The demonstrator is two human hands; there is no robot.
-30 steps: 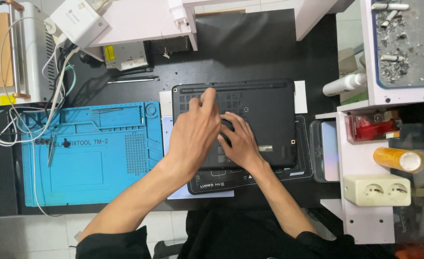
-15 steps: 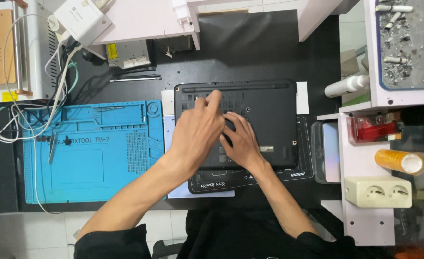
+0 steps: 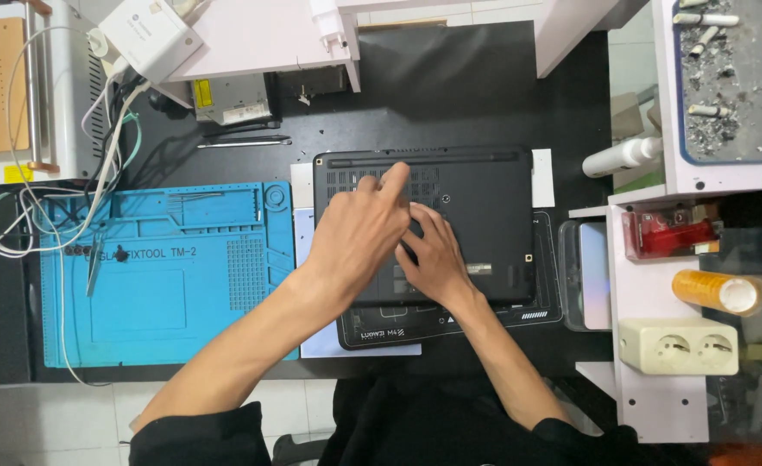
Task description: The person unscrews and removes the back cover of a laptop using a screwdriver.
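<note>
Black laptop [image 3: 476,216], underside up, on the desk. Left hand [image 3: 359,233] and right hand [image 3: 433,259] rest on it, fingers loosely spread, gripping nothing; blue mat [image 3: 165,267] alongside.

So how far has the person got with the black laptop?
Done: the laptop lies upside down on a dark mat, vents facing up. In hand: the left hand and right hand both press on its bottom cover. Left: the cover looks closed and in place, and the tweezers lie untouched behind it.
</note>
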